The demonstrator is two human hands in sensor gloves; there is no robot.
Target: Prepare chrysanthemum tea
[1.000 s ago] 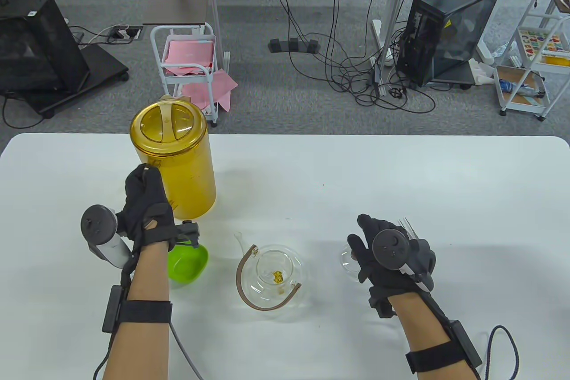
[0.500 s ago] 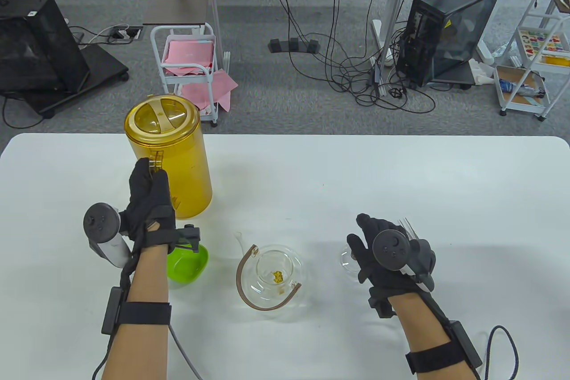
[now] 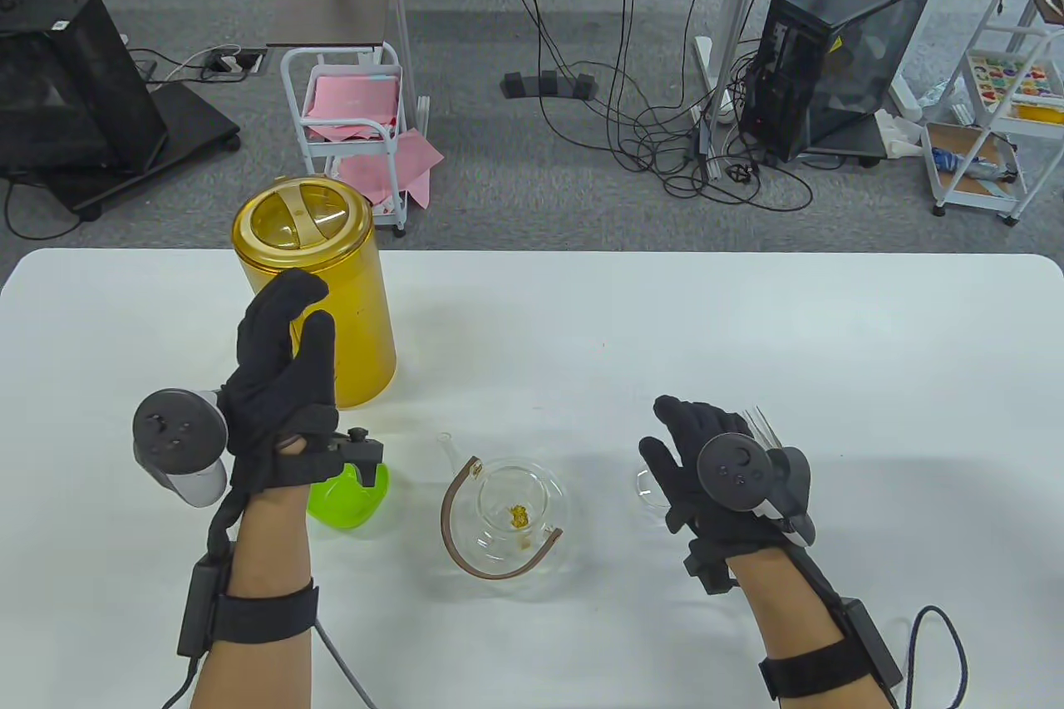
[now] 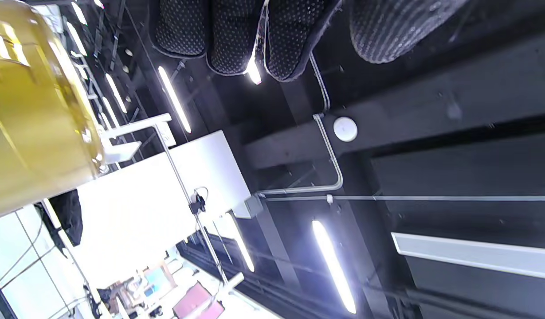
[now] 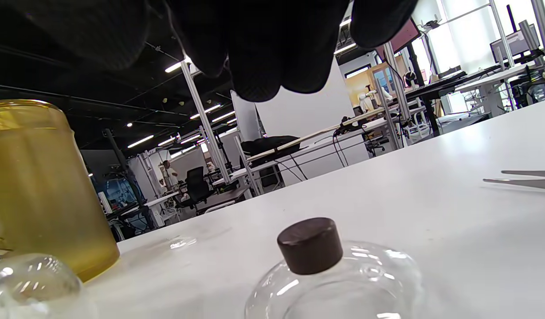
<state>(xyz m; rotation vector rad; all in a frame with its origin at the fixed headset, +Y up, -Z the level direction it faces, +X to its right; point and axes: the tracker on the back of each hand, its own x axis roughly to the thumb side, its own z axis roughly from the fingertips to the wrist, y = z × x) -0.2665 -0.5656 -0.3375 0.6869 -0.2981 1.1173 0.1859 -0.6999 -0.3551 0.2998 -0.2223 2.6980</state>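
Observation:
A tall amber pitcher (image 3: 332, 310) with a lid stands at the back left of the white table (image 3: 665, 327); it fills the left edge (image 4: 28, 110) of the left wrist view. My left hand (image 3: 301, 308) is just in front of it, fingers spread and raised, holding nothing. A glass teapot (image 3: 511, 514) with a brown handle stands at the front centre, yellow chrysanthemum (image 3: 519, 516) lying in its bottom. To its right lies the glass lid (image 5: 334, 279) with a dark knob (image 5: 310, 244). My right hand (image 3: 661, 430) hovers above the lid, fingers loose.
A green bowl (image 3: 353, 493) sits under my left wrist. Metal tweezers (image 5: 520, 179) lie beyond my right hand. Past the table's far edge are a white cart (image 3: 353, 119) with pink cloths, cables and a computer tower (image 3: 839, 69).
My left hand shifted the pitcher a little left and back, then let go of its handle and opened its fingers. My right hand barely moved.

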